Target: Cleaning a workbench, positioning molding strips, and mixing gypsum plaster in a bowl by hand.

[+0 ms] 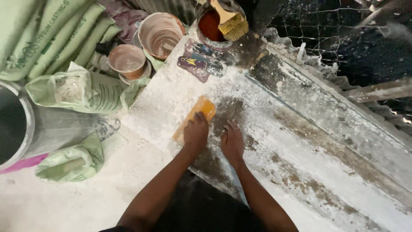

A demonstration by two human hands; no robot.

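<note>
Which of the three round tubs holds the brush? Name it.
The dark tub at the slab's far end: a yellow brush lies across its red contents. The two pink-stained tubs left of it hold no brush.

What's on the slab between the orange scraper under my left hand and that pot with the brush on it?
In the head view, between the orange scraper and the pot with the brush lies a small dark purple packet on the powder-dusted slab.

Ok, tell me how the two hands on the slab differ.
The left hand presses on an orange scraper; the right hand holds nothing. The left hand's fingers curl over the tool, while the right hand lies flat with fingers spread on the dusty white slab. The left hand sits slightly farther forward than the right. Both are bare and rest on the slab.
</note>
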